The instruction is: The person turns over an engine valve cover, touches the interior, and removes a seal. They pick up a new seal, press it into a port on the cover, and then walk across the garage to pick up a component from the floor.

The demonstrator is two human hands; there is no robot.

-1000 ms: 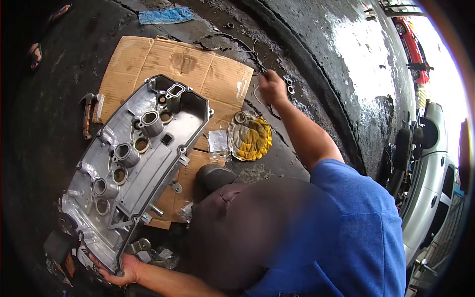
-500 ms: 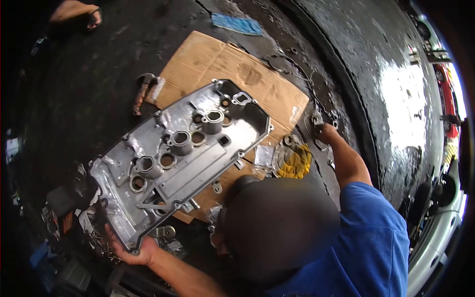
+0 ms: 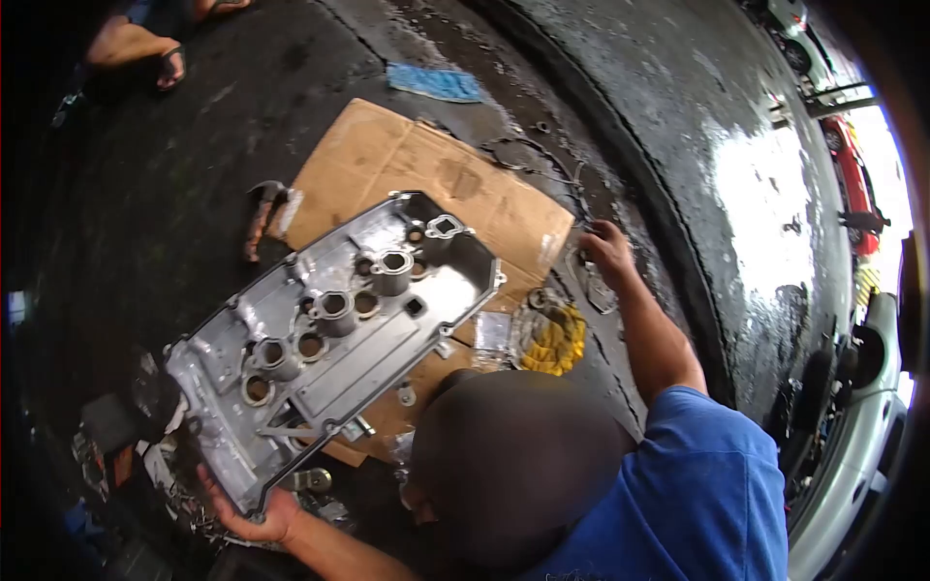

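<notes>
A large grey metal engine valve cover [image 3: 373,373] lies tilted across the view, its hollow side with several round tubes and holes facing up. My left hand [image 3: 262,518] grips its lower-left corner, fingers under the rim and thumb at the edge. Off to the right, my right hand [image 3: 608,250] is over the dark floor with its fingers bent together; whatever they hold, if anything, is too small to make out. Just below that hand lies a flat metal piece [image 3: 599,293]. A yellow and grey work glove [image 3: 554,339] rests between the cover and my right forearm.
Flattened cardboard [image 3: 334,160] lies under the cover. A hammer [image 3: 262,221] is left of it, a blue cloth [image 3: 434,83] beyond. A small plastic bag [image 3: 492,331] sits near the glove. Another person's foot [image 3: 171,68] shows at top left. Cars [image 3: 852,184] stand far right.
The whole view has shifted, so the floor items appear lower and further left. My right hand has moved farther from the glove. My left hand keeps its grip on the valve cover.
</notes>
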